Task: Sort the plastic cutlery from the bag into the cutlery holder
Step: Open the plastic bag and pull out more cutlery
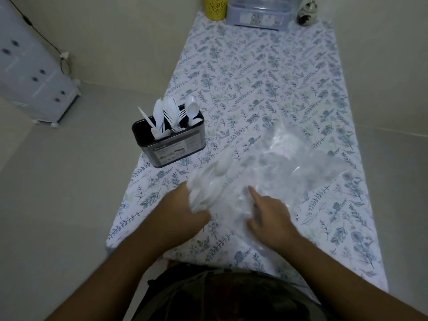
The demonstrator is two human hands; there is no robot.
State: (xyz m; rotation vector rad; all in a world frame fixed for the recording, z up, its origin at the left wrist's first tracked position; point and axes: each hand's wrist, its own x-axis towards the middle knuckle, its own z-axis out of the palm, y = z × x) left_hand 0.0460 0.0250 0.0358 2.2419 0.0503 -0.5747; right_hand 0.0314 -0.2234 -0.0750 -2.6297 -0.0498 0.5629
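Observation:
A clear plastic bag (289, 163) lies crumpled on the floral tablecloth (266, 77). White plastic cutlery (208, 181), spoons among it, bunches at the bag's left end. My left hand (183, 212) grips that bunch through the plastic. My right hand (268, 216) rests on the bag just to the right, forefinger stretched out and the other fingers curled into the plastic. A black and steel cutlery holder (176, 144) stands at the table's left edge, with white forks, spoons and knives upright in its compartments. The picture is blurred around the hands.
At the table's far end stand a yellow perforated cup (215, 6), a lidded pale blue box (259, 15) and a small dark jar (306, 12). A white drawer unit (34, 72) stands on the floor to the left. The holder sits close to the table edge.

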